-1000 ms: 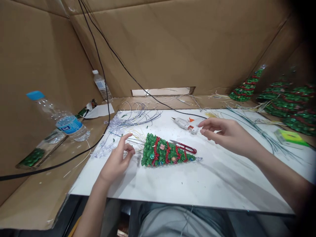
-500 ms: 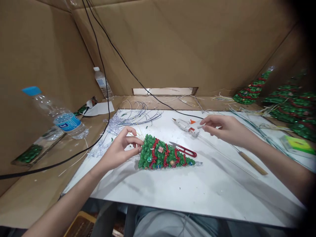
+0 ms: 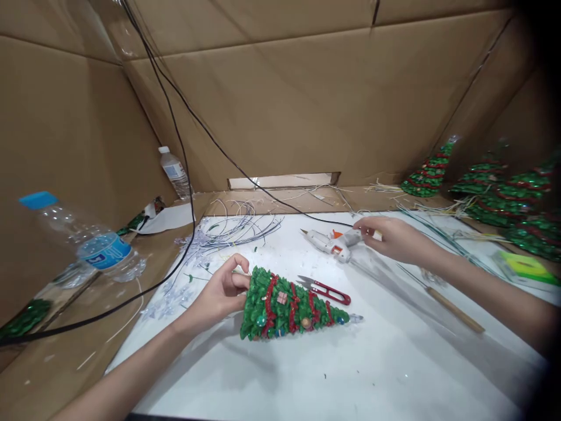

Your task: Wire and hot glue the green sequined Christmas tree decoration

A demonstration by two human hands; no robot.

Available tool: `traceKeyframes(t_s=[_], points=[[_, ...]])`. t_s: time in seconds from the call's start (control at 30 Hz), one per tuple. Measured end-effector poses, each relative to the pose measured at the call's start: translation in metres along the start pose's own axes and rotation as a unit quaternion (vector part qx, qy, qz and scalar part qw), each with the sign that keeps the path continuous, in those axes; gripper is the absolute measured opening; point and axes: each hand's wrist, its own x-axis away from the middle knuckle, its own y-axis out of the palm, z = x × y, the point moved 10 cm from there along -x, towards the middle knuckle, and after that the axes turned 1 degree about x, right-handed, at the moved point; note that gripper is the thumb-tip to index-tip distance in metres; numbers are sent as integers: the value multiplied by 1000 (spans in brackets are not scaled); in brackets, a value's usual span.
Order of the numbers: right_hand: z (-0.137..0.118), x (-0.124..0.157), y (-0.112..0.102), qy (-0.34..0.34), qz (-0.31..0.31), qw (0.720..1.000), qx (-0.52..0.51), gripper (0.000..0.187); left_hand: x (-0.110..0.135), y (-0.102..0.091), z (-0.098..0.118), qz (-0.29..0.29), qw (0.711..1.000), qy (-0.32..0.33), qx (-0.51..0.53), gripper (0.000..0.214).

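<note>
In the head view, which is the only one, the decorated tree (image 3: 280, 304) lies on its side over the white counter (image 3: 315, 380), in the middle near the person. Its broad end is to the left and its pale tip to the right. The left hand (image 3: 214, 301) is at this broad end: the fingers are bent and partly closed, the thumb against the edge, the other fingertips hidden behind it. They seem to have hold of the rim.

I judge that the tree is rather light and stiff, perhaps of hollow plastic. The shiny green surface may be a little slippery, but its bumps should help the fingers. The small ornaments and the thin tip look the most fragile, so the thick edge of the base is a sensible place to hold.

The right hand (image 3: 394, 240) reaches the glue gun (image 3: 324, 242), which lies behind the tree. The fingers are nearly together at the end of its handle and appear to touch it; whether they really grip, I cannot tell. The gun is probably light and hard. The handle is the proper place to take, well apart from the nozzle, which may be hot. The red-handled snips (image 3: 322, 286) lie between gun and tree, just beside the tree.
</note>
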Motion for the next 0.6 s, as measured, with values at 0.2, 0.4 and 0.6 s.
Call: traceKeyframes(t_s=[0.2,0.4,0.6], points=[[5,-19,29,-110,-60,990,61,53,-3,0,-5,-5,1000,-11,14,44],[8,-18,54,-136,-108,983,53,64,-3,-4,-10,4,1000,-9,30,53],[12,-18,64,-136,-113,983,54,58,-1,-4,-13,16,998,5,58,50]])
